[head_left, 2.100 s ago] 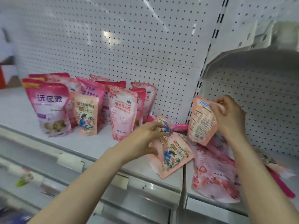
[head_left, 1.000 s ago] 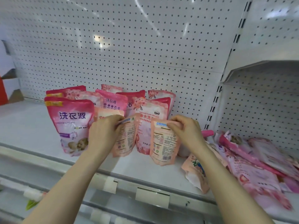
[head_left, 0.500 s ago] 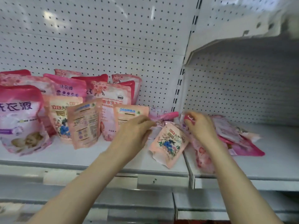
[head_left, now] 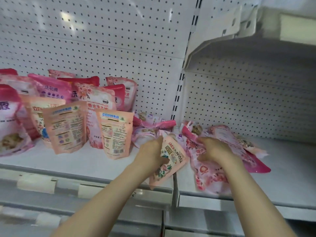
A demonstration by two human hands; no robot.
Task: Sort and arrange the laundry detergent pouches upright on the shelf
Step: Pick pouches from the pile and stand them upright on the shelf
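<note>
- I am resting my left hand (head_left: 152, 151) on a peach floral pouch (head_left: 168, 159) lying flat at the front lip of the shelf (head_left: 82, 161); fingers are curled at its left edge, but I cannot tell whether they are gripping.
- I am pressing my right hand (head_left: 213, 148) onto the pink pouch pile (head_left: 210, 173) sprawling on the adjoining shelf; how firmly it is holding, I cannot tell.
- Two peach pouches (head_left: 114, 134) are standing upright, back labels facing me, before the pink upright row (head_left: 95, 100).
</note>
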